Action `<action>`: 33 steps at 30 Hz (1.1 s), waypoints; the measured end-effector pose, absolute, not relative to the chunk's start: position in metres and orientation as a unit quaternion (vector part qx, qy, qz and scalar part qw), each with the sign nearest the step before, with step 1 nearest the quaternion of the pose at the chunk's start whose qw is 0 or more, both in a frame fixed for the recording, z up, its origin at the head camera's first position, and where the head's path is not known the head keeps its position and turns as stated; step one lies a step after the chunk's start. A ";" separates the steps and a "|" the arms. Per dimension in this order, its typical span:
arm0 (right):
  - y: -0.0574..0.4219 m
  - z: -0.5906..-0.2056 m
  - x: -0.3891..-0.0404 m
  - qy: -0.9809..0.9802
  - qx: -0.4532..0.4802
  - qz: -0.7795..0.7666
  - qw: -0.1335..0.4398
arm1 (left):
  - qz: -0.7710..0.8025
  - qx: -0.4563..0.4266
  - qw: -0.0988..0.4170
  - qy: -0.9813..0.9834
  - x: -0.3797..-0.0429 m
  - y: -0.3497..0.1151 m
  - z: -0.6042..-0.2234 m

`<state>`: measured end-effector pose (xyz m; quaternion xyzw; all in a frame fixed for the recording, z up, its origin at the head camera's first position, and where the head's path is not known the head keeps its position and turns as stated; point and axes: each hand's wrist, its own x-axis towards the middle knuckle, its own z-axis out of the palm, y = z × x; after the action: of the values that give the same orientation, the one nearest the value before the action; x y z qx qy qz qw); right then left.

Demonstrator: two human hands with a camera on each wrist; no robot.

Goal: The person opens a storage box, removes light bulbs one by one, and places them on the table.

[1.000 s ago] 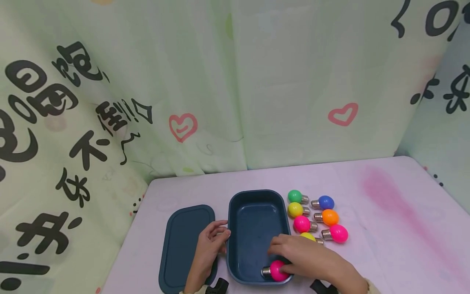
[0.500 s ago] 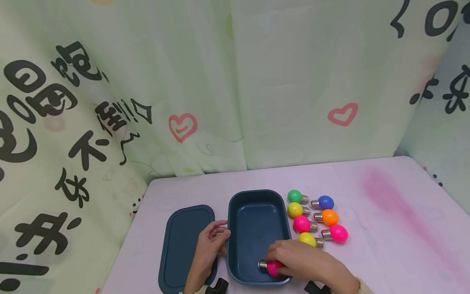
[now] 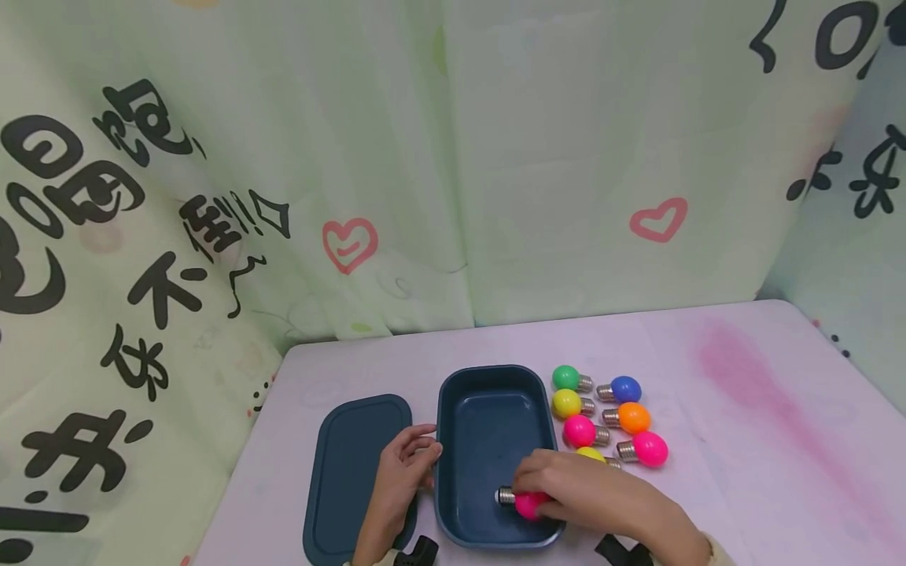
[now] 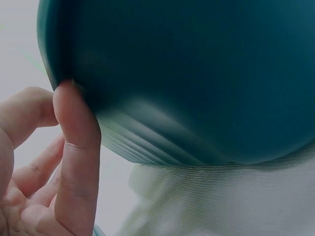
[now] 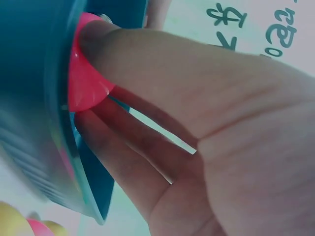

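Note:
My right hand (image 3: 576,491) pinches a pink light bulb (image 3: 527,505) inside the dark blue box (image 3: 495,542), at its near right corner. The bulb lies sideways, its metal screw base pointing left. In the right wrist view, thumb and fingers press on either side of the pink bulb (image 5: 91,81), partly hidden by the box wall. My left hand (image 3: 406,468) rests against the box's left side, with relaxed fingers. In the left wrist view, the thumb (image 4: 76,157) touches the box wall (image 4: 187,73). Whether the bulb touches the box floor I cannot tell.
A dark blue lid (image 3: 354,472) lies flat left of the box, partly under my left forearm. Right of the box lie several bulbs, among them green (image 3: 566,377), blue (image 3: 626,390), orange (image 3: 634,417) and pink (image 3: 650,449). My right hand partly covers a yellow bulb (image 3: 591,453).
The pink bulb has shifted slightly left and away from me within the box, my right hand keeping its pinch. My left hand holds the same place at the box's side.

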<state>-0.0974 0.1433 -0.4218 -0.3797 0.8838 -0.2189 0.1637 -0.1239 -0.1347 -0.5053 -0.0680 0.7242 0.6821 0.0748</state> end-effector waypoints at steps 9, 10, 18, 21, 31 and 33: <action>0.150 -0.412 -0.097 0.888 -0.369 -0.234 0.146 | 0.683 -0.065 0.073 0.724 -0.123 -0.136 -0.506; 0.151 -0.410 -0.097 0.888 -0.367 -0.235 0.145 | 0.683 -0.065 0.073 0.723 -0.123 -0.136 -0.506; 0.158 -0.398 -0.095 0.896 -0.353 -0.232 0.138 | 0.686 -0.059 0.073 0.721 -0.124 -0.137 -0.506; 0.164 -0.396 -0.094 0.896 -0.353 -0.233 0.134 | 0.686 -0.058 0.073 0.722 -0.124 -0.136 -0.505; 0.190 -0.397 -0.092 0.908 -0.351 -0.206 0.103 | 0.681 -0.062 0.073 0.726 -0.122 -0.136 -0.505; 0.196 -0.397 -0.092 0.909 -0.353 -0.199 0.093 | 0.681 -0.063 0.073 0.726 -0.123 -0.135 -0.505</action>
<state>-0.0923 0.1956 -0.3967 -0.3533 0.9094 -0.1986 0.0934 -0.1226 -0.1354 -0.5052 -0.0626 0.7256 0.6813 0.0728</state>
